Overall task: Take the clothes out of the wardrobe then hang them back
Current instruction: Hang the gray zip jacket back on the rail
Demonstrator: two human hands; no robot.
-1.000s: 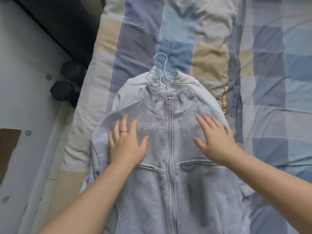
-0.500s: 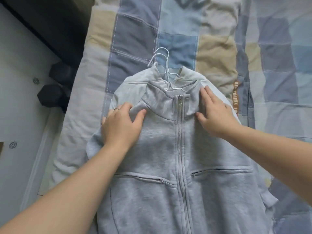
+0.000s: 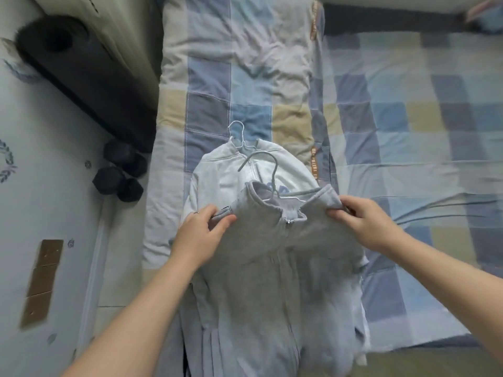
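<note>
Lifted off the white jacket (image 3: 217, 175), the grey jacket (image 3: 258, 254), on its hanger (image 3: 275, 170), is now pinched at its shoulders by the left hand (image 3: 201, 232) and right hand (image 3: 364, 221), over the bed (image 3: 408, 104).

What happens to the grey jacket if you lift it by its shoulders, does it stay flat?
Probably not: the grey jacket looks soft and droops between the left hand and right hand. Its hanger should keep the shoulders spread. Fuzzy cloth likely won't slip.

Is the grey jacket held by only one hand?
No, the left hand and the right hand each pinch one shoulder of the grey jacket.
</note>
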